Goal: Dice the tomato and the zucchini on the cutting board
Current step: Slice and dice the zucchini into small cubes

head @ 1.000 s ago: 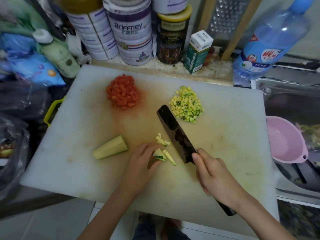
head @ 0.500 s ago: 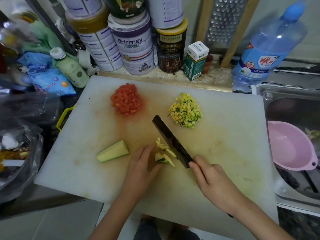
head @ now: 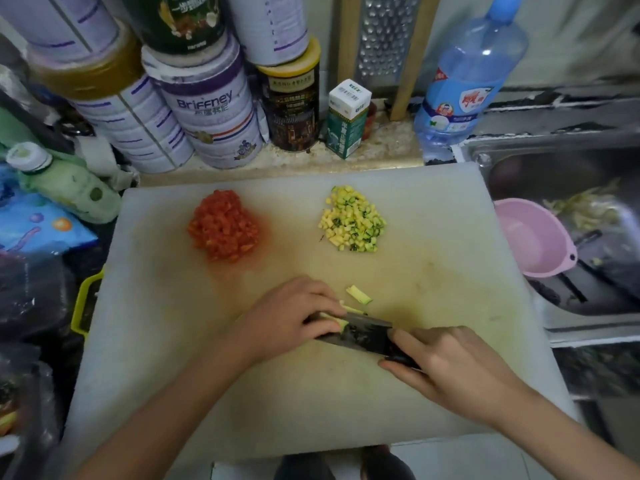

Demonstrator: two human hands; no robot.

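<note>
Head view: the cleaver (head: 363, 336) has swung crosswise over the zucchini strips (head: 353, 309) at mid cutting board (head: 450, 237). The left hand (head: 294, 313) curls down on them and the right hand (head: 450, 368) grips the handle, so dicing cuts likely begin.

Single head view, looking steeply down, close over cutting board (head: 450, 271).

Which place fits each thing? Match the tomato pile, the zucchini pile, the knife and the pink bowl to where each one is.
1 tomato pile
2 zucchini pile
3 knife
4 pink bowl

A in the sink
B in the right hand
C on the board, far side, left of middle
D on the board, far side, right of middle

Pairs: 1-C, 2-D, 3-B, 4-A
</note>
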